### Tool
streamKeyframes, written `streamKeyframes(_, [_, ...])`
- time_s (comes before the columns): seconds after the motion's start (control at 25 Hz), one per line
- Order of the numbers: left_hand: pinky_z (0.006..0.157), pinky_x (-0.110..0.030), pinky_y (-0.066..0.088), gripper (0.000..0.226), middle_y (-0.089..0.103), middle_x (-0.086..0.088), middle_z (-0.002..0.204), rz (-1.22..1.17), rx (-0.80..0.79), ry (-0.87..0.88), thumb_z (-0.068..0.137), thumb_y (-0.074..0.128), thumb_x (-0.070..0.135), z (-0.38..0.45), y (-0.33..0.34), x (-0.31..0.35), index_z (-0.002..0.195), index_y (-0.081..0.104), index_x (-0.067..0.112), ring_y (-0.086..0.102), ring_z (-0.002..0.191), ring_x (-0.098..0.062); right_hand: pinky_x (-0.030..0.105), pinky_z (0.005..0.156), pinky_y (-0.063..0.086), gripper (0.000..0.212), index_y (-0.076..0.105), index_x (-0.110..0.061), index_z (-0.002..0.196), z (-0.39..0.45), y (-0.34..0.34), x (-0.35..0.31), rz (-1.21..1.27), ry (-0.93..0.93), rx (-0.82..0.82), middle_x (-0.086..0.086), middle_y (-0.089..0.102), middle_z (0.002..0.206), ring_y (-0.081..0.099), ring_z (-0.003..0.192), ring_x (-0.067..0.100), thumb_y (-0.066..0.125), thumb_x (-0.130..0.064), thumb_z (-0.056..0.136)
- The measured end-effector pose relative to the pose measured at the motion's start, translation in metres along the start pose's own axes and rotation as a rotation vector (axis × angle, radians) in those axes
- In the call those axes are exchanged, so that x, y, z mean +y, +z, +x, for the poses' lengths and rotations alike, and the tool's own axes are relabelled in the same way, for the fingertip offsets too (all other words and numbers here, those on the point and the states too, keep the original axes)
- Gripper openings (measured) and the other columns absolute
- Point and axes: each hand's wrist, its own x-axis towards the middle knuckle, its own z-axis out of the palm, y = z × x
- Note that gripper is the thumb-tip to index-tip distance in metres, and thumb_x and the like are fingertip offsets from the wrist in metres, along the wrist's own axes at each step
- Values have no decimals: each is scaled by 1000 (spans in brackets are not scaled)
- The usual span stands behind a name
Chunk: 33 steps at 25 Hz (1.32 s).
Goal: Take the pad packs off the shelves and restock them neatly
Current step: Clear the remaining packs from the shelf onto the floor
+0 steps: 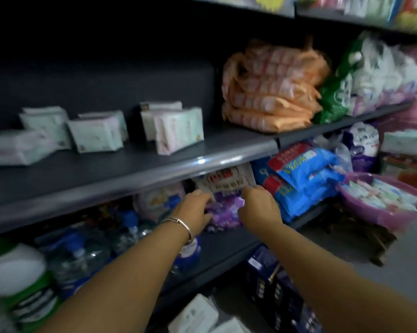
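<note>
Head view: both hands are reached under the middle shelf (130, 171) onto the lower shelf (226, 243). A purple pack (226, 210) is gripped from its two sides, the left hand (195, 210) with curled fingers on its left edge, the right hand (260, 207) closed on its top right corner. A white pack (226, 181) stands just behind it. Blue packs (303, 179) are stacked just to the right. Pale green packs (94, 135) stand on the middle shelf, with orange packs (272, 92) piled further right. The frame is blurred.
</note>
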Motion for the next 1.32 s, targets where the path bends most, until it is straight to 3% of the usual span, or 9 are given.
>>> streamKeyframes(0.24, [92,-29,43,36,56,-9,115,-13,214,-11,83,68,20,-9,-111,-34,116,59,9,55,108,-24,36,86,44,33,53,-5,120,31,-51,-92,68,-157,102,16,53,122,52,112,33,57,-14,88])
streamKeyframes(0.4, [97,-31,43,35,53,-8,116,-23,273,-51,85,65,16,15,-133,-58,118,57,10,55,109,-22,37,85,44,36,50,-7,122,65,-44,-109,72,-215,126,13,49,120,48,110,31,56,-8,86])
streamKeyframes(0.6, [99,-30,43,37,49,-4,122,36,279,-132,86,58,6,56,-143,-91,122,54,14,52,113,-20,37,96,38,60,34,-15,138,122,-32,-121,-120,-348,133,7,37,138,37,123,28,61,-13,84])
streamKeyframes(0.76, [100,-33,44,40,48,-3,124,63,284,-194,86,56,2,82,-148,-118,124,52,13,52,113,-20,40,108,28,78,17,-20,147,172,-29,-138,-274,-443,193,3,17,154,17,141,28,60,-7,83])
streamKeyframes(0.92, [99,-34,44,39,49,-6,124,93,262,-223,84,57,1,98,-150,-139,122,54,11,52,113,-22,49,117,12,82,-2,-29,150,213,-32,-158,-412,-478,78,-5,-9,159,-6,147,29,49,-8,90])
streamKeyframes(1.0, [100,-33,44,42,50,-6,125,101,255,-245,84,57,0,103,-152,-149,124,53,12,52,114,-21,52,116,13,74,1,-32,150,226,-31,-166,-458,-517,-34,-8,-5,159,0,146,28,46,-16,94])
streamKeyframes(1.08, [100,-33,44,43,50,-5,126,113,251,-269,84,56,0,105,-153,-156,125,52,13,52,114,-20,50,112,18,67,11,-36,148,232,-33,-171,-513,-554,-100,-9,15,157,17,142,28,46,-22,93])
streamKeyframes(1.2, [100,-33,44,44,50,-5,126,122,241,-307,83,55,0,105,-154,-160,126,52,13,52,115,-20,44,105,22,73,27,-38,143,236,-40,-180,-599,-594,-108,-9,36,145,26,131,26,62,-23,81])
streamKeyframes(1.32, [99,-33,44,44,51,-5,125,133,245,-332,83,54,-1,100,-156,-158,125,52,12,52,114,-21,45,100,30,72,44,-37,131,233,-40,-190,-519,-616,-110,-4,44,130,28,125,29,74,-34,66])
